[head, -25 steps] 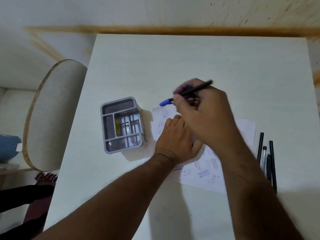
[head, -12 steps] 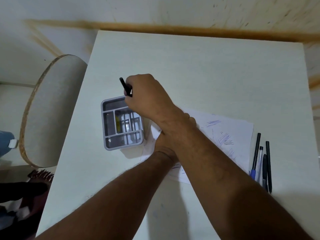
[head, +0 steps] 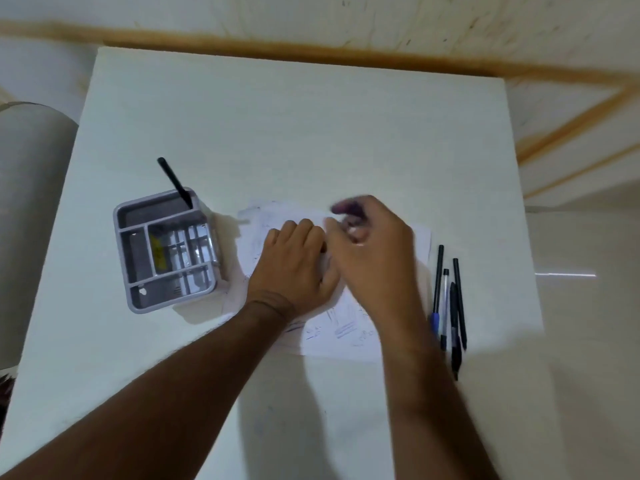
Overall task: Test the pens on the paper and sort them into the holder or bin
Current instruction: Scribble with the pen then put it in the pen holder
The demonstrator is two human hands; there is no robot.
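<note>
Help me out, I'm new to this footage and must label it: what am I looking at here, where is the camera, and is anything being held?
There is no machine here. A person wears a camera on the head, so you look down along both bare forearms at a white table. The left hand presses flat on a scribbled sheet of paper, the sheet used for testing pens. The right hand is blurred above the paper and appears empty. At the left stands a grey divided pen holder; one black pen leans in its far compartment. To the right of the paper lie about four untested pens side by side, one with a blue end. A chair back shows at the left edge.
</note>
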